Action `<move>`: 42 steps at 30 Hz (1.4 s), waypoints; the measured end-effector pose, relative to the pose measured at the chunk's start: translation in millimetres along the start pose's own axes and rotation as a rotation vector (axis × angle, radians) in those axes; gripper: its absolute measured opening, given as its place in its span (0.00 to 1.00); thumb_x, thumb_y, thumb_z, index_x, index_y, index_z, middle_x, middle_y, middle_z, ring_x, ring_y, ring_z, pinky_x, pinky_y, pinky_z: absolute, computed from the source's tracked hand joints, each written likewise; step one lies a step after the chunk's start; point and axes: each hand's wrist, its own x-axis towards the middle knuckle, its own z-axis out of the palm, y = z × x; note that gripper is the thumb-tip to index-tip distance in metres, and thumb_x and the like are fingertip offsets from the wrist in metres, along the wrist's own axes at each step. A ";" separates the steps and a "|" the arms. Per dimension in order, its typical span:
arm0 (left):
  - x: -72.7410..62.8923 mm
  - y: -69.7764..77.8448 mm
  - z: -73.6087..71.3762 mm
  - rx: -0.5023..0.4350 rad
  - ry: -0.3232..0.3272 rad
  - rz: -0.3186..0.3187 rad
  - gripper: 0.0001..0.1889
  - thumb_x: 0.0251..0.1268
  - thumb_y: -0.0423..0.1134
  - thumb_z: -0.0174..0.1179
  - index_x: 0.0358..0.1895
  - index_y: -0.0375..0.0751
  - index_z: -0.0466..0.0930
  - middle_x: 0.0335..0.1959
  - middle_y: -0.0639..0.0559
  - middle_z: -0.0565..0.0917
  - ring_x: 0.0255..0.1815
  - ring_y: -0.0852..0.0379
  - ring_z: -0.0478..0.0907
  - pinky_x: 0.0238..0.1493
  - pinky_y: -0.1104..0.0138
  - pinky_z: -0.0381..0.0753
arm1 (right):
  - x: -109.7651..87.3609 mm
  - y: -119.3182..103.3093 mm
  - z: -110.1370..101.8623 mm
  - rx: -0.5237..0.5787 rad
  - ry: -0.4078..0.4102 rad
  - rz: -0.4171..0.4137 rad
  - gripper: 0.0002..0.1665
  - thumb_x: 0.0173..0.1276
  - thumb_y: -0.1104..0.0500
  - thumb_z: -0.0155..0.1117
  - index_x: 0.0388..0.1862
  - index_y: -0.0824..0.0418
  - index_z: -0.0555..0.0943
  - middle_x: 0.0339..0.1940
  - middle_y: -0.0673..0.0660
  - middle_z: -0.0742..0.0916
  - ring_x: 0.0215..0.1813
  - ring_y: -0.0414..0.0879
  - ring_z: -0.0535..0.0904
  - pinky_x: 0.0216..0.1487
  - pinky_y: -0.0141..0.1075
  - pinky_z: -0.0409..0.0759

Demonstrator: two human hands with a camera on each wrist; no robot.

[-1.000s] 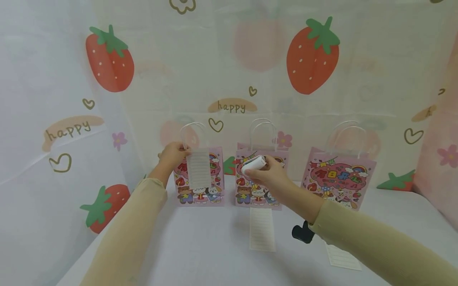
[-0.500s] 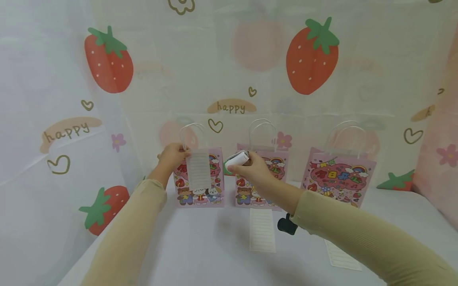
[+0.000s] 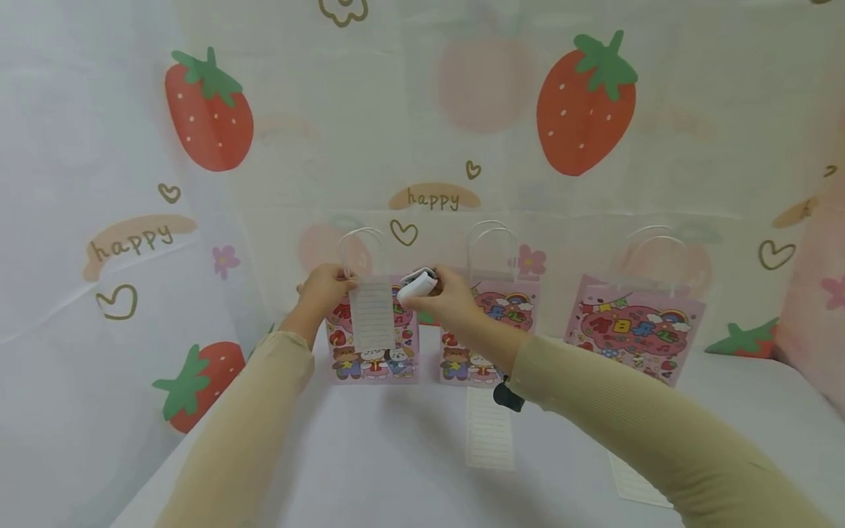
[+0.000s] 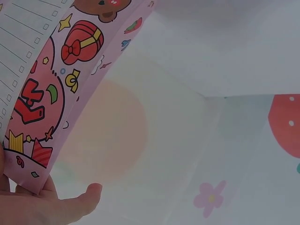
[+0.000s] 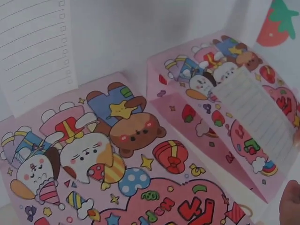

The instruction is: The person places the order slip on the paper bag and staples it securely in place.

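On the left stands a pink cartoon gift bag point(image 3: 343, 364) with white handles, a lined paper slip point(image 3: 372, 315) lying against its front. My left hand point(image 3: 322, 295) pinches the slip and the bag's top edge together at the upper left corner. In the left wrist view the bag point(image 4: 84, 42) is gripped at that edge, with one finger point(image 4: 77, 204) sticking out. A small white stapler point(image 3: 419, 286) is held between the thumb and fingers of my right hand point(image 3: 457, 302), close to the slip's upper right. The right wrist view shows only a fingertip point(image 5: 290, 204) at its edge.
Two more matching bags stand to the right, a middle bag point(image 3: 455, 363) and a right bag point(image 3: 634, 330). A lined slip point(image 3: 490, 433) lies before the middle one. Another slip point(image 3: 637, 480) lies partly under my right sleeve point(image 3: 614, 403). A strawberry-print cloth point(image 3: 370, 110) hangs behind.
My right hand has carried the stapler leftward from in front of the middle bag to the upper right of the left bag. The left hand has kept its hold.
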 end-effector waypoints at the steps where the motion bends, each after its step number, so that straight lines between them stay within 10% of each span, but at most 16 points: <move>1: -0.5 0.3 -0.3 0.002 0.000 0.000 0.11 0.69 0.38 0.58 0.43 0.32 0.80 0.49 0.37 0.82 0.54 0.39 0.75 0.61 0.36 0.52 | 1.4 -0.3 1.9 -0.001 -0.003 -0.004 0.28 0.61 0.68 0.70 0.59 0.65 0.72 0.55 0.63 0.81 0.55 0.55 0.78 0.56 0.44 0.77; 15: 3.7 -3.4 1.0 0.028 -0.010 -0.016 0.11 0.68 0.40 0.60 0.45 0.35 0.82 0.52 0.40 0.82 0.58 0.40 0.74 0.62 0.36 0.51 | 31.5 -7.2 28.5 -0.290 0.028 -0.124 0.29 0.56 0.65 0.76 0.57 0.59 0.77 0.49 0.57 0.83 0.39 0.48 0.77 0.33 0.33 0.78; 24: 1.9 -2.9 0.6 0.029 0.000 -0.022 0.11 0.67 0.40 0.59 0.44 0.34 0.82 0.52 0.39 0.82 0.58 0.40 0.74 0.63 0.34 0.49 | 47.4 -17.1 41.4 -0.507 -0.009 -0.188 0.28 0.55 0.64 0.76 0.55 0.61 0.78 0.51 0.57 0.85 0.51 0.51 0.79 0.53 0.44 0.75; 42: 1.2 -1.7 -0.3 0.028 -0.008 -0.022 0.10 0.68 0.40 0.60 0.43 0.35 0.82 0.52 0.40 0.82 0.56 0.42 0.75 0.63 0.35 0.51 | 61.9 -17.4 46.1 -0.712 -0.062 -0.120 0.31 0.57 0.56 0.76 0.58 0.60 0.75 0.50 0.58 0.84 0.48 0.51 0.79 0.51 0.44 0.75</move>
